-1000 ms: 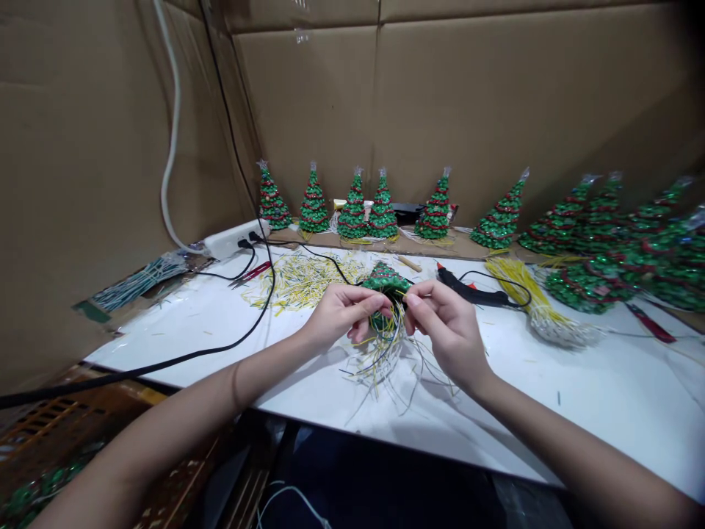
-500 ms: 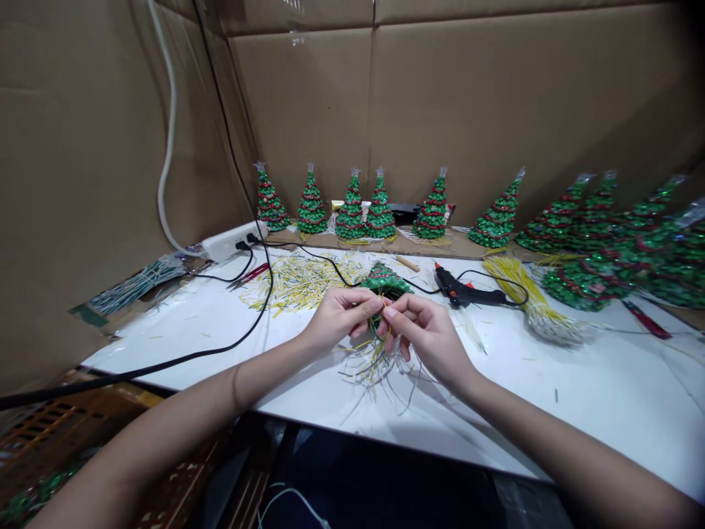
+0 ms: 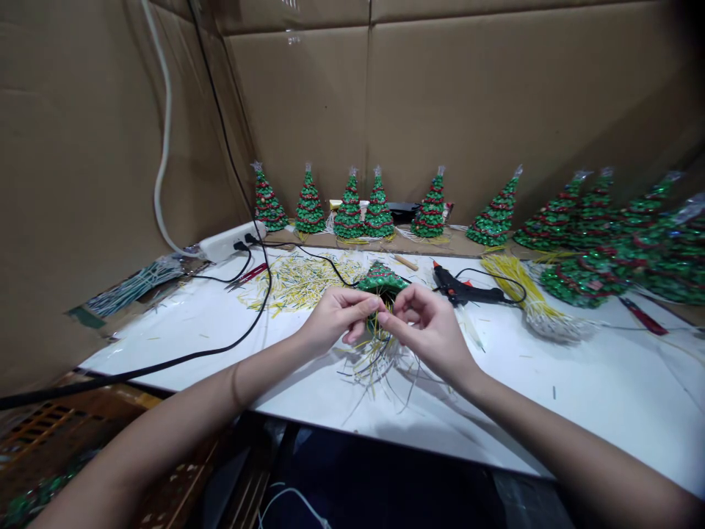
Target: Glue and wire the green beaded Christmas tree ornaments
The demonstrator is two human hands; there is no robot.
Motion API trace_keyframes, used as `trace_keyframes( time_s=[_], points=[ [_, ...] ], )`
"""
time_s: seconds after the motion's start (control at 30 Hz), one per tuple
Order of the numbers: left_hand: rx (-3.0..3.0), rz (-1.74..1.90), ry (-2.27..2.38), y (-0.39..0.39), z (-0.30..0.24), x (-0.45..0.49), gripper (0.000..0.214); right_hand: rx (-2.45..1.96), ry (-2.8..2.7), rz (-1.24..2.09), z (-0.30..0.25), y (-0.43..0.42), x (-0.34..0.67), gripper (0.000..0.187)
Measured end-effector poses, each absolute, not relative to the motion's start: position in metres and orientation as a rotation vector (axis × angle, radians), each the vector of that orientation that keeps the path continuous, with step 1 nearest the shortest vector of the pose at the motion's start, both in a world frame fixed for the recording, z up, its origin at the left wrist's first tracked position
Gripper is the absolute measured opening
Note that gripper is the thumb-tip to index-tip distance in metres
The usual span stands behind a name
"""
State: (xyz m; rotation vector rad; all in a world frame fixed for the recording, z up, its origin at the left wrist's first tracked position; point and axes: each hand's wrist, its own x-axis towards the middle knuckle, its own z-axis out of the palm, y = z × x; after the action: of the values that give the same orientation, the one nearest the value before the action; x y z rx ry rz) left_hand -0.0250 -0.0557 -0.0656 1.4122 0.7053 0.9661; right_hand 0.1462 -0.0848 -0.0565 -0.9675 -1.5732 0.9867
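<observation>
Over the white table [image 3: 578, 389], my left hand [image 3: 335, 317] is closed around a small green sequined Christmas tree [image 3: 381, 278], tilted with its base toward me. A bunch of thin yellow, white and dark wires [image 3: 377, 358] hangs out of the tree's base. My right hand [image 3: 427, 327] pinches at these wires right beside my left thumb, fingers curled.
A black glue gun [image 3: 465, 292] lies just behind my right hand. Cut yellow wire bits [image 3: 300, 279] lie scattered to the left, beside a white power strip [image 3: 228, 241] and black cable [image 3: 181, 358]. Finished trees [image 3: 377, 209] line the cardboard back wall; more are piled at right [image 3: 617, 257].
My right hand drew in close to my left hand at the tree's base, then lifted slightly with fingers spreading a little. The view drifted slightly.
</observation>
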Motion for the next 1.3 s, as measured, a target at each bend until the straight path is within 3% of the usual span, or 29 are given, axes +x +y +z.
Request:
trace_keyframes(
  time_s=[0.1,0.23,0.3,1.3],
  points=[
    [1.442,0.878,0.698,-0.058,-0.066,-0.025,0.033,-0.89,-1.661,0.668,-0.051,-0.087,0.15,0.025],
    [1.504,0.768,0.685,-0.06,-0.064,-0.025,0.035,-0.783,-1.872,0.283,-0.047,-0.087,0.153,0.005],
    [1.497,0.758,0.683,-0.06,-0.062,-0.024,0.034,-0.753,-1.919,0.186,-0.046,-0.085,0.154,0.008],
    [1.5,0.756,0.686,-0.064,-0.056,-0.021,0.035,-0.614,-2.1,0.143,-0.041,-0.074,0.165,0.014]
  ],
)
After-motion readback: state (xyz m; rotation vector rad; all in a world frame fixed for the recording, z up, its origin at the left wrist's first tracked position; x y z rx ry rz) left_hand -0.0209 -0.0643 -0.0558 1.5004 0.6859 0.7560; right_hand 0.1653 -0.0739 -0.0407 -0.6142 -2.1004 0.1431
